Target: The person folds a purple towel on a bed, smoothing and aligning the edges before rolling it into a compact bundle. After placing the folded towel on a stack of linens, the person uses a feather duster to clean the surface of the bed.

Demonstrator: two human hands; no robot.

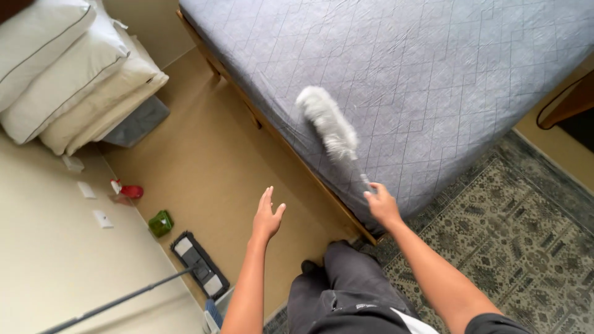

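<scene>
Bedroom with a tan floor point(204, 154), cream wall along the left edge, patterned rug point(526, 247) at lower right. Upper left of the frame: a stack of four white pillows point(68, 68). Below them by the wall, one red spray bottle point(127, 190), one green bottle point(160, 223), and one flat mop point(199, 265). Center: the left hand point(267, 216) is open, fingers loosely spread, touching nothing. Just right of it, the right hand point(382, 205) is closed around the handle of one fluffy grey duster point(328, 124), whose head rests on the grey bed point(445, 74) filling the upper right.
</scene>
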